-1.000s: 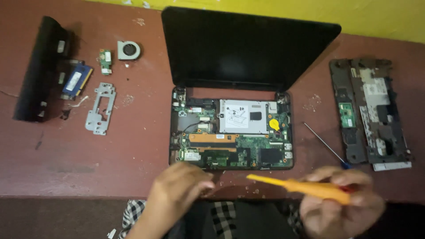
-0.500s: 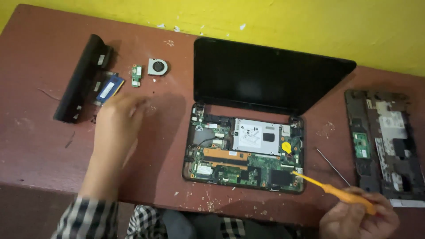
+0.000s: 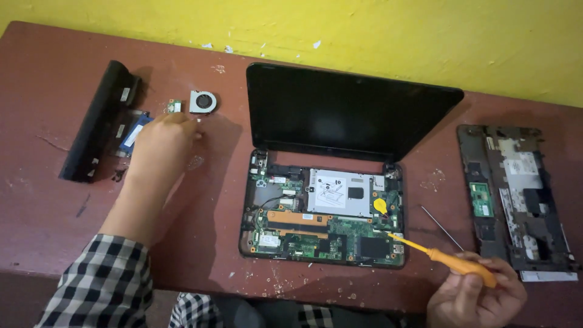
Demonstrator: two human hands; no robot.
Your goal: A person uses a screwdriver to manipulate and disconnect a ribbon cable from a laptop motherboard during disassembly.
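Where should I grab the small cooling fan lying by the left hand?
Take the cooling fan by its square outer housing, pinching two opposite edges from above. It lies flat on the table, with the left hand just below it and a small green board close on its left.

A dark, unlit laptop screen (image 3: 349, 112) stands tilted back near the bench's far edge, about mid-length. Below it, a white rectangular label (image 3: 333, 189) lies on the silver drive. Toward the right edge, a pale label (image 3: 520, 163) sits on the removed cover.
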